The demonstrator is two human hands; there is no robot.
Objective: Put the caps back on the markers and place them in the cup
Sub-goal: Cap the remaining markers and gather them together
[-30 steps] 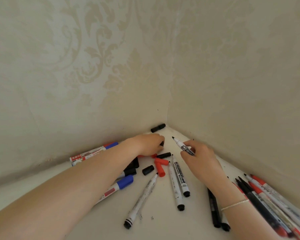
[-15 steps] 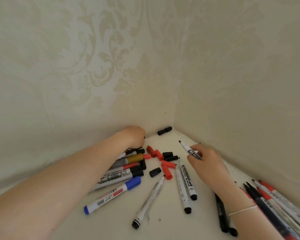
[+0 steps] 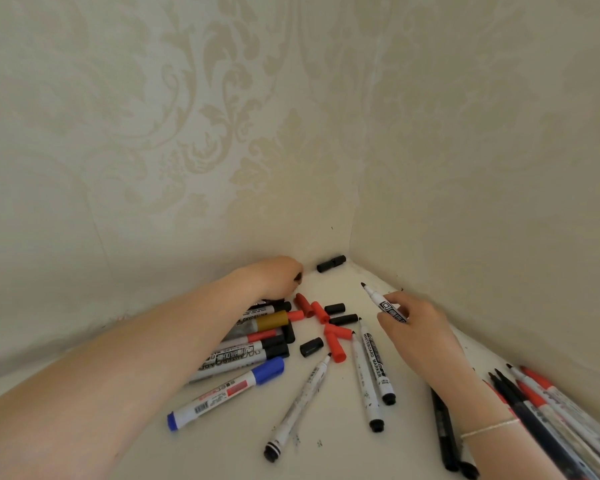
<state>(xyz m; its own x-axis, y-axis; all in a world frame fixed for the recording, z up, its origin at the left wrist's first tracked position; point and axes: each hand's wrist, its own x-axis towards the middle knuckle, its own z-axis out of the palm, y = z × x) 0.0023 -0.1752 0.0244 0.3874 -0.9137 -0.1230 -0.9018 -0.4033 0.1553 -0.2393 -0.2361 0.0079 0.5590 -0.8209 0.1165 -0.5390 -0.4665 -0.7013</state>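
Holding an uncapped black marker point(image 3: 383, 304) pinched in the right hand point(image 3: 418, 327), tip up and bare, while reaching with the left hand point(image 3: 278, 277) toward the back wall, fingers curled over something small and dark, possibly a cap, though not telling for sure. Risking a wrong-sized cap from the mixed red caps point(image 3: 321, 323) and black caps point(image 3: 335, 308), or smearing ink on the white table point(image 3: 222, 441). Not seeing any cup, so risking fumbling later.

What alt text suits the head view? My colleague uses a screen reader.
The right hand holds an uncapped black marker while the left hand reaches toward the wall corner, over scattered markers and loose red caps on a white surface.
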